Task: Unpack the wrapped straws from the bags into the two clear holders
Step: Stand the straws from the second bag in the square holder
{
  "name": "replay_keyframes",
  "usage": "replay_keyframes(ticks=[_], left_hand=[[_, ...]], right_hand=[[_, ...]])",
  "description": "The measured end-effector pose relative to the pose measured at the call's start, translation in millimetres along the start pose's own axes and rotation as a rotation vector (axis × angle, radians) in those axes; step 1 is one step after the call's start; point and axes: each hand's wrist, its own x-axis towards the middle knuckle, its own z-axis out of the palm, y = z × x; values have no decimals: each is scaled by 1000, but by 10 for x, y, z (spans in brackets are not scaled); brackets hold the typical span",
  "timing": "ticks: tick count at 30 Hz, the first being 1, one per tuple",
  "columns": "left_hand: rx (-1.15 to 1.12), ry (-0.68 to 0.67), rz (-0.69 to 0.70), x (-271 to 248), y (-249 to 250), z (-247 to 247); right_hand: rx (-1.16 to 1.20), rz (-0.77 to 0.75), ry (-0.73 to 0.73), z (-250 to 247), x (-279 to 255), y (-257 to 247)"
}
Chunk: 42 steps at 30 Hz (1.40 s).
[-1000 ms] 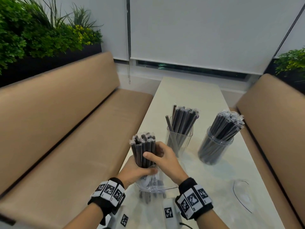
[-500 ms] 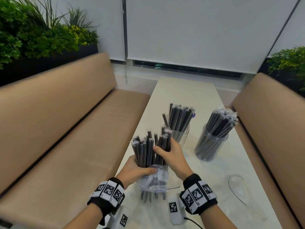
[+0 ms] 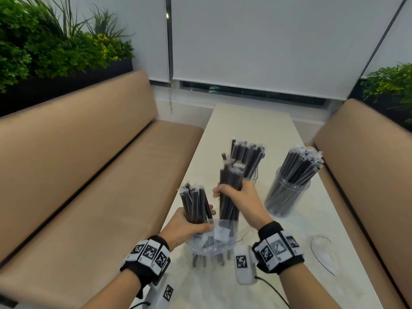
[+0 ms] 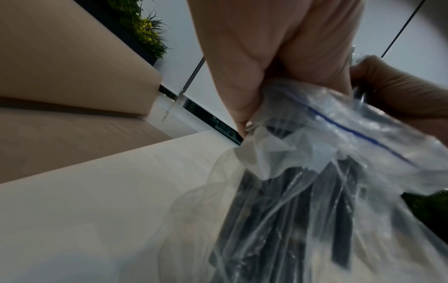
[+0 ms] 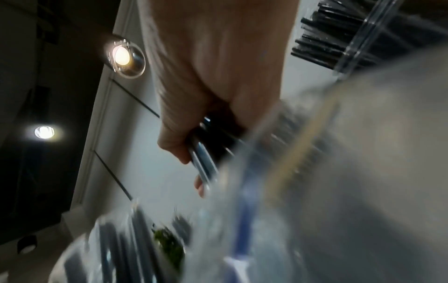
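Note:
A clear zip bag (image 3: 211,243) of black wrapped straws stands on the white table (image 3: 252,123) near its front edge. My left hand (image 3: 189,226) grips the bag (image 4: 339,137) around the straws that stay in it (image 3: 195,205). My right hand (image 3: 236,197) grips a separate bundle of straws (image 3: 230,186), raised partly out of the bag's mouth. Behind it stands a clear holder (image 3: 250,172) with straws in it. To the right a round clear holder (image 3: 287,195) is packed with straws. In the right wrist view the hand (image 5: 213,95) and its straws (image 5: 206,159) are blurred.
Tan bench seats (image 3: 89,175) flank the table on both sides (image 3: 367,175). An empty clear bag with a blue zip line (image 3: 323,253) lies at the table's right. A white tagged device (image 3: 244,266) with a cable lies near the front edge. Planters (image 3: 55,41) sit behind the benches.
My right hand has split a bundle from the straws in the bag and lifted it up and to the right. The left hand still holds the bag with the rest.

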Motion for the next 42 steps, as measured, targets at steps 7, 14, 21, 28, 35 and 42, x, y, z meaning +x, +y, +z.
replay_keyframes(ticks=[7, 14, 21, 28, 35, 42], left_hand=[[-28, 25, 4, 30, -6, -115], [-42, 24, 3, 22, -30, -142], [-39, 30, -3, -11, -50, -195], [-36, 53, 16, -44, -60, -211], [-29, 72, 16, -78, -91, -232], [-18, 71, -3, -89, -88, -163]], right_hand=[[222, -96, 127, -494, 264, -928], [243, -329, 225, -865, 590, -1599], [44, -426, 371, -815, 863, -1540], [-214, -196, 341, -504, 989, -524], [-392, -239, 309, -561, 925, -447], [-947, -478, 22, -544, 1258, -524]])
